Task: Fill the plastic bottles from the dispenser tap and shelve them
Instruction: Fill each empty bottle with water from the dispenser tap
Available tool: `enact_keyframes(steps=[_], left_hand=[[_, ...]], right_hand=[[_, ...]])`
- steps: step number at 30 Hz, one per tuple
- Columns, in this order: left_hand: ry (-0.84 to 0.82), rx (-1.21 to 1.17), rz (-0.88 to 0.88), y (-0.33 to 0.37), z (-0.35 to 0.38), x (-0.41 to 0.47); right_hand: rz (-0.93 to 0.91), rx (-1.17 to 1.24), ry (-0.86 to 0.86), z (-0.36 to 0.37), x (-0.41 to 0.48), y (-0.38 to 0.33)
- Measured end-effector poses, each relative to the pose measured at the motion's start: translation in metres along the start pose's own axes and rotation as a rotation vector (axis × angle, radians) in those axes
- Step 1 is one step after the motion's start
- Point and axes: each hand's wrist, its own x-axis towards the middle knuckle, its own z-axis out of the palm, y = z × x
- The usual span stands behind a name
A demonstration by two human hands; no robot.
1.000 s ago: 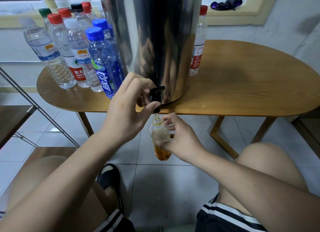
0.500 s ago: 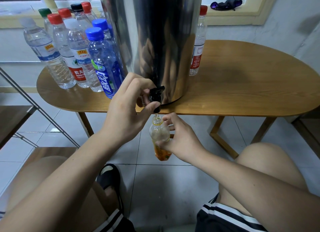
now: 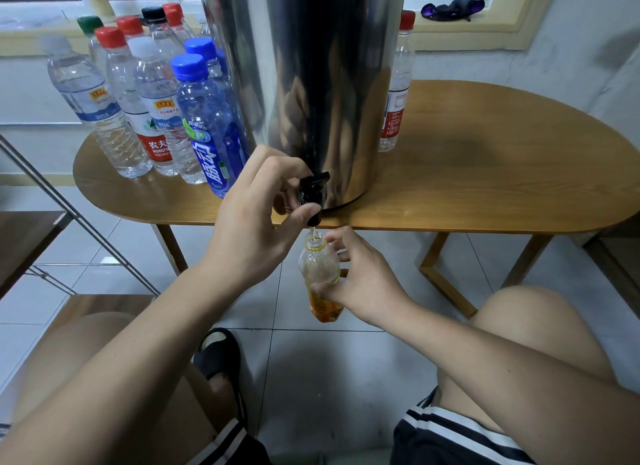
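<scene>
Below the worktop (image 3: 485, 173) edge, the right hand (image 3: 363, 284) grips a small uncapped bottle (image 3: 318, 263), partly filled with amber liquid, its mouth under the black tap (image 3: 311, 194). The left hand (image 3: 252, 229) pinches that tap on the steel dispenser (image 3: 311, 66). Capped bottles (image 3: 152, 100) stand farther left.

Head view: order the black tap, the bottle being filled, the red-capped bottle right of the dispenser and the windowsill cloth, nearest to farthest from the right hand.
From the right hand:
1. bottle being filled, gripped by it
2. black tap, just above it
3. red-capped bottle, on the table beyond
4. windowsill cloth, far back right
</scene>
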Motion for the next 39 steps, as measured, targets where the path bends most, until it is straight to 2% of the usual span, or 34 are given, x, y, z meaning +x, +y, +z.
enact_keyframes(steps=[39], left_hand=[[-0.005,-0.009,-0.010,-0.0015,-0.0010,-0.0004]], right_hand=[[0.007,-0.030,-0.005,0.0002,0.0003,-0.0018]])
